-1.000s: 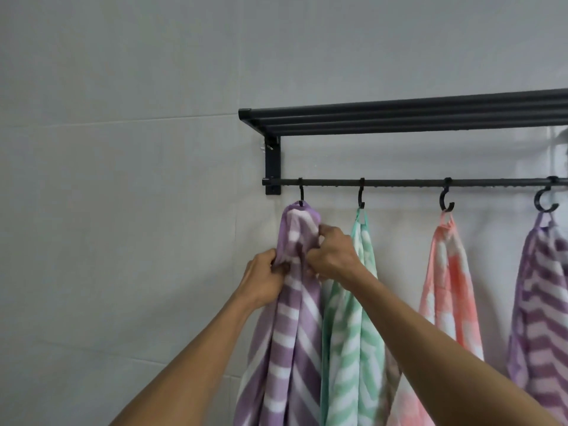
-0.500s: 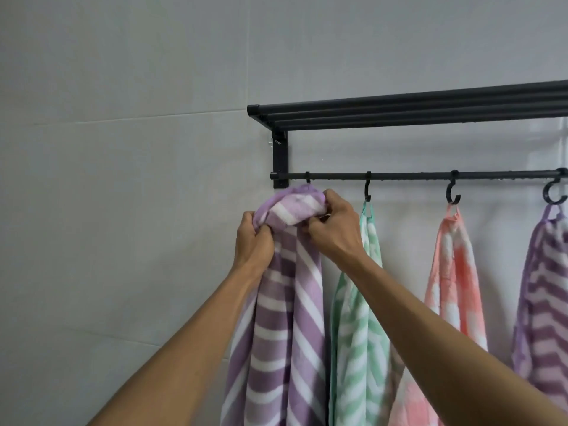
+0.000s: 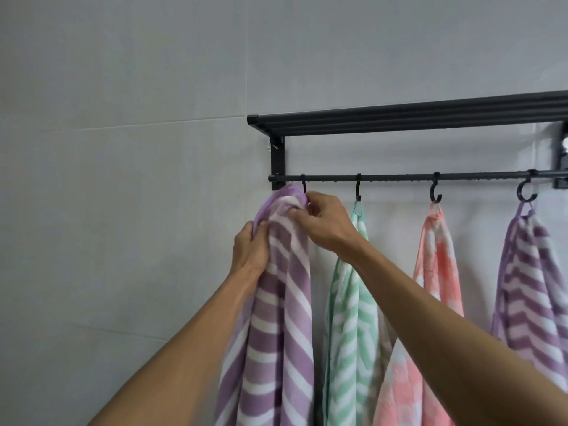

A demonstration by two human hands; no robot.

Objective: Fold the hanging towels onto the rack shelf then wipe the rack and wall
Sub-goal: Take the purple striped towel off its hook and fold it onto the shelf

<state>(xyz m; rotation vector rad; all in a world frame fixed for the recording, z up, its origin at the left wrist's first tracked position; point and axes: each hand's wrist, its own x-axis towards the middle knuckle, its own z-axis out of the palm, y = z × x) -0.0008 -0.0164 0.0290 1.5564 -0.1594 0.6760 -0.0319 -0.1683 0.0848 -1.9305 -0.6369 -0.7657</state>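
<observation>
Pinching the purple towel [image 3: 276, 302] top beside the end hook [image 3: 304, 187], left hand [image 3: 250, 250] and right hand [image 3: 325, 224] grip below the rail [image 3: 399, 182].

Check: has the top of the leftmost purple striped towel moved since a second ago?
Yes. The purple striped towel top has been bunched upward; it now sits against the rail beside the leftmost hook, gripped by the left hand and right hand.

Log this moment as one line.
stage: unhooking | left hand: grips purple towel | right hand: at first hook | shelf: bare
</observation>
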